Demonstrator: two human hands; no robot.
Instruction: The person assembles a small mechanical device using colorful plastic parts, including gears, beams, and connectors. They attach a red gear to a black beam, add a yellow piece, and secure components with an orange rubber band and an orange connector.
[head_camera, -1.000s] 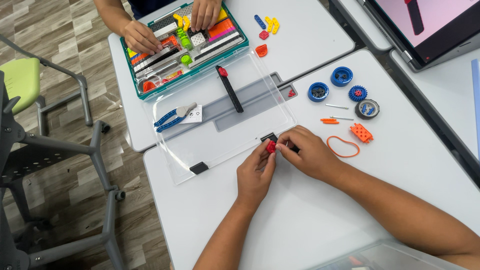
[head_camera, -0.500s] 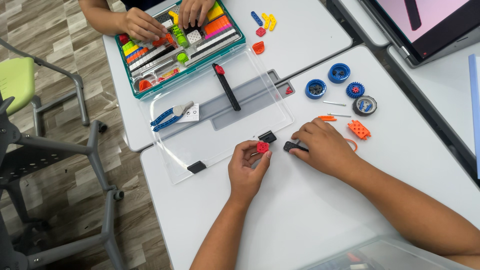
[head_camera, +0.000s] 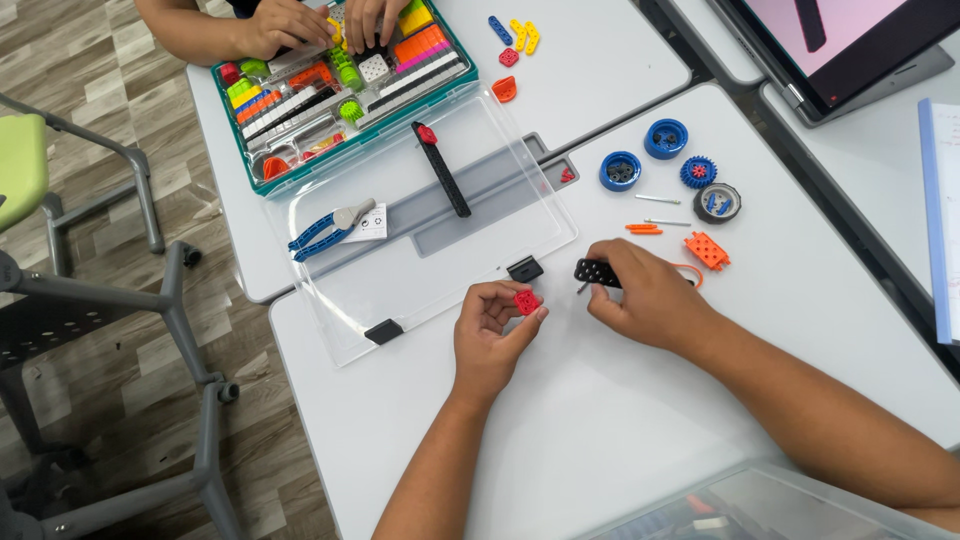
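My left hand (head_camera: 492, 335) pinches a small red square block (head_camera: 526, 302) between thumb and fingertips, just above the white table (head_camera: 600, 440). A short gap to the right, my right hand (head_camera: 645, 295) grips a short black perforated piece (head_camera: 597, 272), with a thin pin sticking out below it. Both hands hover beside the near edge of a clear plastic lid (head_camera: 430, 235). On that lid lie a long black beam (head_camera: 441, 168) with a red end and blue pliers (head_camera: 325, 230).
Blue wheels (head_camera: 643, 155), a blue gear (head_camera: 698, 172), a black wheel (head_camera: 717, 202), thin pins and orange pieces (head_camera: 708, 250) lie right of the lid. Another person's hands (head_camera: 325, 22) reach into a teal parts tray (head_camera: 340, 90). A tablet (head_camera: 840, 50) stands top right; chairs at left.
My hands have drawn apart: the left took the red block slightly left, the right pulled the black piece away to the right. The other person's hands shifted within the tray.
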